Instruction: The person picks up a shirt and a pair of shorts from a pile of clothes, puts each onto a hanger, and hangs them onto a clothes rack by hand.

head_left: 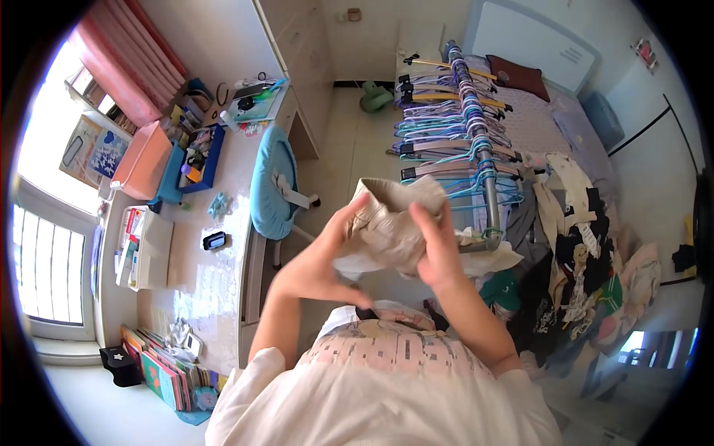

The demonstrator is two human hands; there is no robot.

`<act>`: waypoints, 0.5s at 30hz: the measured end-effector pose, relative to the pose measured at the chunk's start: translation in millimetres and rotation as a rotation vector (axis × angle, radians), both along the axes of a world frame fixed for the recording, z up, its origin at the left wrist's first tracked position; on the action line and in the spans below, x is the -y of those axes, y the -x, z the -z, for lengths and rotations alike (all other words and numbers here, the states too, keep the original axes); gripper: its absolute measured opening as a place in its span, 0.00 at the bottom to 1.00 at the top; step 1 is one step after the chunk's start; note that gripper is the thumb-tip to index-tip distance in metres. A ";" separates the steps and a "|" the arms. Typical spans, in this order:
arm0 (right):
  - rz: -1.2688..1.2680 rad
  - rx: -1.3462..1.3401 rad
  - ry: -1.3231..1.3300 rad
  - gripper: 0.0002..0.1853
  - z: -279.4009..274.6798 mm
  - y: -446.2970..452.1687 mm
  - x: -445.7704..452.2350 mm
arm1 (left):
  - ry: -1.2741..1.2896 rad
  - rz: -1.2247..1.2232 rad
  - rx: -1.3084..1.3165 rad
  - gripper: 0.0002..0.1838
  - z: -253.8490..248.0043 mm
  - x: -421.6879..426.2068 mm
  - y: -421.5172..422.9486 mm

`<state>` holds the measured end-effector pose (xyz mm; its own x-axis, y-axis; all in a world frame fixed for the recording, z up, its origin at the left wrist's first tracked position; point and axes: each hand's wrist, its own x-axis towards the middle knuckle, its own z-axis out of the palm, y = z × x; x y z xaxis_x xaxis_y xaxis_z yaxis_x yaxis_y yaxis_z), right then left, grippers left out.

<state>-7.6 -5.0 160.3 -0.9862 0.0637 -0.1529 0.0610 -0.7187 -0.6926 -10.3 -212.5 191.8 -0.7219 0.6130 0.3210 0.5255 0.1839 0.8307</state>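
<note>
A beige garment point(390, 234), bunched up with an open waistband-like edge at its top, is held between my two hands in front of my chest. My left hand point(323, 249) is at its left side, with the fingers behind the cloth edge and the thumb stretched out low. On the right side my right hand point(439, 249) grips the cloth, its thumb lying on the front near the upper edge. Just to the right, a metal rail point(487, 178) carries many hangers point(439, 141). A white cloth point(498, 259) lies by the rail's near end.
Mixed clothes point(573, 260) are heaped on the bed point(528, 111) at the right. A desk point(193, 275) with boxes and books runs along the left. A blue-covered chair point(274, 182) stands beside it. A green object point(375, 97) is on the floor.
</note>
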 end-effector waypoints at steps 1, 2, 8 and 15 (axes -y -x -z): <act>-0.047 -0.027 -0.044 0.26 -2.3 -4.8 5.8 | -0.001 -0.005 0.002 0.67 -3.3 -10.1 0.3; -0.054 -0.027 -0.044 0.26 -3.2 -7.3 5.6 | 0.001 -0.179 0.177 0.61 -6.7 -17.2 4.4; -0.194 -0.133 -0.285 0.17 30.7 -2.0 -47.3 | -0.061 -0.274 -0.031 0.17 -1.3 11.5 19.3; 0.022 -0.270 -0.919 0.34 50.3 -10.0 -60.1 | -0.115 -0.651 -0.243 0.24 -5.3 43.8 21.8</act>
